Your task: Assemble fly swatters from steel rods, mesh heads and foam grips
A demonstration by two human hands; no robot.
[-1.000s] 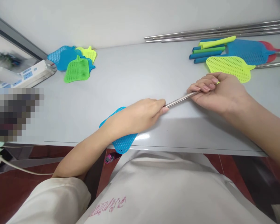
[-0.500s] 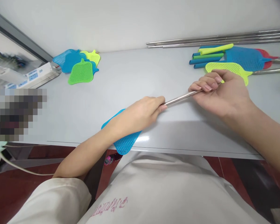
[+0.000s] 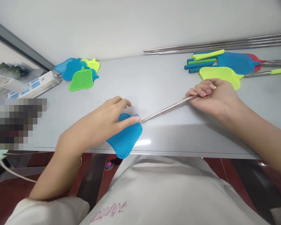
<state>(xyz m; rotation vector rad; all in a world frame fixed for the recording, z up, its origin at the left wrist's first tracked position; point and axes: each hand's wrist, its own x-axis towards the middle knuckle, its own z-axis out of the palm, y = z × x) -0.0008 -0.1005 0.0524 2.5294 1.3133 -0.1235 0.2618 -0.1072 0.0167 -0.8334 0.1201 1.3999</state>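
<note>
My right hand [image 3: 208, 95] is closed around a thin steel telescopic rod [image 3: 170, 107], which points down to the left. A blue perforated fly swatter head [image 3: 127, 139] lies by the table's front edge, its lower corner jutting over it. Close to that head's neck is the rod's thin tip; whether the two are joined I cannot tell. Over the blue head hovers my left hand [image 3: 105, 117], fingers apart and thumb stretched toward the rod tip. Behind my right hand rests a yellow-green fly swatter [image 3: 221, 75] with a steel shaft.
Several loose swatter heads [image 3: 81, 79] are piled at the back left, beside a white power strip [image 3: 35, 86]. At the back right lie coloured tubes [image 3: 202, 66], blue and red swatters [image 3: 236, 62] and several steel rods [image 3: 201, 45] along the wall.
My left hand has let go of the rod and moved left with its fingers spread, uncovering the rod's lower section and more of the blue head. My right hand keeps its grip.
</note>
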